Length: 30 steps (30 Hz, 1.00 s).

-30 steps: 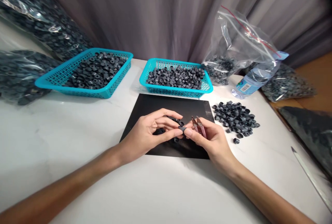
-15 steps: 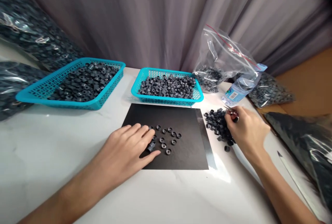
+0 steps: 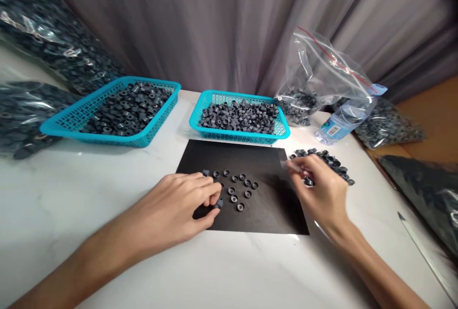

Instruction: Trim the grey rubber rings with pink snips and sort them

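Left hand: My left hand curls over the flat black sheet, thumb and fingertips against a dark grey plastic-looking cap; whether they pinch it, I cannot tell.
Right hand: My right hand clasps a slim, reddish tool, blurred, beside a loose heap of caps.
Black sheet: Round, shallow-rimmed caps lie scattered, hollow sides up.
Turquoise baskets: Two perforated trays, left basket and middle basket, brim with dark, chunky pieces.
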Available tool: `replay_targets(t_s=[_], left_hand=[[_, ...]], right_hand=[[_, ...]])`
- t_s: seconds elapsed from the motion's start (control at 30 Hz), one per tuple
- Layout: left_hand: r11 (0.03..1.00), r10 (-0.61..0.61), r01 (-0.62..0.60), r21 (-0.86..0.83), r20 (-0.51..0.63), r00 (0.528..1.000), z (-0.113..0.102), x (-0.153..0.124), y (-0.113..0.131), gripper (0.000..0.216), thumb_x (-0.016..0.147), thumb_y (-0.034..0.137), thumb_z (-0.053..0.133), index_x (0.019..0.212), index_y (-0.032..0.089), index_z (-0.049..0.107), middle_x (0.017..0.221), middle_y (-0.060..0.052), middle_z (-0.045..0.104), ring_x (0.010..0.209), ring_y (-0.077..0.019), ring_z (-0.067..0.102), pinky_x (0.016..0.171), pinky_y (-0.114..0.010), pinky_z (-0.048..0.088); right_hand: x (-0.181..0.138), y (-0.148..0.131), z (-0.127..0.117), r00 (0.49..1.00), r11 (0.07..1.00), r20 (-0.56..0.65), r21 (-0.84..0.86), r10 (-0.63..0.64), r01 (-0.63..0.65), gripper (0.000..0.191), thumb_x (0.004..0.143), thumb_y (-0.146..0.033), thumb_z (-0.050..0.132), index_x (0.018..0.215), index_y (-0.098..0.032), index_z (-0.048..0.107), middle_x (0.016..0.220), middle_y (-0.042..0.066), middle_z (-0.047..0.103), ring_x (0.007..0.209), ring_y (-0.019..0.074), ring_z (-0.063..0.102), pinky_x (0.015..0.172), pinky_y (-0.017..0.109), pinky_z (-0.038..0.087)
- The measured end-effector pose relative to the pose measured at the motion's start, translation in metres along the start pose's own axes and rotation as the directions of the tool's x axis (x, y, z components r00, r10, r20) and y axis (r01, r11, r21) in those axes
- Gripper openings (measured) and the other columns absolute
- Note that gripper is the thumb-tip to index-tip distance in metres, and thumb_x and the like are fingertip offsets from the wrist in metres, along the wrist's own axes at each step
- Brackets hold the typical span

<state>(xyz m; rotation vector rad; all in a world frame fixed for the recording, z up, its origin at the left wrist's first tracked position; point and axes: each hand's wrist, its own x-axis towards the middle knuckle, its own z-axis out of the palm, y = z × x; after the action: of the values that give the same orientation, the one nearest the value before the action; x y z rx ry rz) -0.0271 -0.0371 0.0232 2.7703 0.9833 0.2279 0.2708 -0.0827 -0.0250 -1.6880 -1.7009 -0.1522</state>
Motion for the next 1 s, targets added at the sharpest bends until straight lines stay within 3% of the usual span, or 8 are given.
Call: replay_targets(t_s=[0.1,0.23,0.33,0.5,0.6,0.77,1.0], left_hand=[[0.991,0.046,-0.040,-0.126,0.050,0.998,-0.004,0.002,0.003,0.009,0.089,0.021,0.064,0.082,0.024,0.060,0.078,0.004,0.066,0.073,-0.0177,0.062,0.064,-0.031,0.036],[0.970,0.044,-0.019,-0.243,0.097,0.994,-0.006,0.005,0.008,0.005,0.093,0.023,0.063,0.089,0.025,0.063,0.085,0.005,0.069,0.077,-0.0165,0.065,0.070,-0.029,0.039],[0.965,0.035,-0.007,-0.262,0.103,0.994,-0.008,0.006,0.005,0.005,0.091,0.022,0.065,0.089,0.026,0.063,0.085,0.006,0.070,0.078,-0.0156,0.065,0.071,-0.028,0.038],[0.973,0.033,-0.010,-0.231,0.096,0.995,-0.010,0.007,0.001,0.007,0.086,0.023,0.069,0.085,0.024,0.062,0.077,0.007,0.066,0.070,-0.0136,0.061,0.065,-0.028,0.036],[0.966,0.080,-0.067,-0.249,0.043,0.996,-0.004,0.009,0.005,0.008,0.089,0.024,0.068,0.085,0.023,0.061,0.079,0.006,0.066,0.073,-0.0139,0.062,0.067,-0.028,0.036],[0.973,0.172,-0.181,-0.144,-0.071,0.982,0.009,0.010,0.013,0.011,0.091,0.025,0.067,0.084,0.022,0.060,0.075,0.004,0.061,0.072,-0.0160,0.058,0.072,-0.031,0.037],[0.950,0.291,-0.308,-0.054,-0.207,0.934,0.021,0.008,0.017,0.004,0.096,0.023,0.063,0.096,0.019,0.062,0.085,0.002,0.066,0.080,-0.0175,0.059,0.076,-0.032,0.039]], right_hand=[[-0.011,-0.027,0.008,0.977,0.932,0.203,0.363,-0.067,-0.011,0.010,0.096,-0.024,0.056,0.097,-0.023,0.066,0.088,0.004,0.066,0.073,0.0177,0.063,0.064,0.028,0.049],[-0.022,-0.052,0.009,0.885,0.798,0.430,0.589,-0.177,-0.127,0.021,0.098,-0.020,0.053,0.110,-0.024,0.069,0.093,0.005,0.066,0.078,0.0166,0.065,0.065,0.025,0.051],[-0.026,-0.058,0.009,0.858,0.789,0.464,0.602,-0.221,-0.123,0.023,0.098,-0.020,0.055,0.114,-0.024,0.070,0.087,0.003,0.062,0.076,0.0158,0.063,0.064,0.025,0.049],[-0.032,-0.057,0.011,0.858,0.820,0.422,0.572,-0.293,-0.002,0.020,0.101,-0.027,0.056,0.113,-0.022,0.071,0.081,0.002,0.059,0.066,0.0143,0.055,0.059,0.027,0.040],[-0.033,-0.056,0.012,0.862,0.815,0.412,0.580,-0.296,0.003,0.020,0.100,-0.032,0.059,0.111,-0.021,0.071,0.077,0.001,0.056,0.065,0.0145,0.052,0.060,0.028,0.038],[-0.034,-0.056,0.014,0.849,0.803,0.478,0.584,-0.225,-0.116,0.013,0.096,-0.033,0.066,0.099,-0.021,0.070,0.073,-0.002,0.056,0.063,0.0120,0.049,0.061,0.026,0.036],[-0.031,-0.058,0.014,0.769,0.714,0.634,0.577,-0.084,-0.397,0.023,0.095,-0.039,0.065,0.087,-0.018,0.071,0.062,-0.006,0.042,0.055,0.0090,0.036,0.052,0.022,0.030]])
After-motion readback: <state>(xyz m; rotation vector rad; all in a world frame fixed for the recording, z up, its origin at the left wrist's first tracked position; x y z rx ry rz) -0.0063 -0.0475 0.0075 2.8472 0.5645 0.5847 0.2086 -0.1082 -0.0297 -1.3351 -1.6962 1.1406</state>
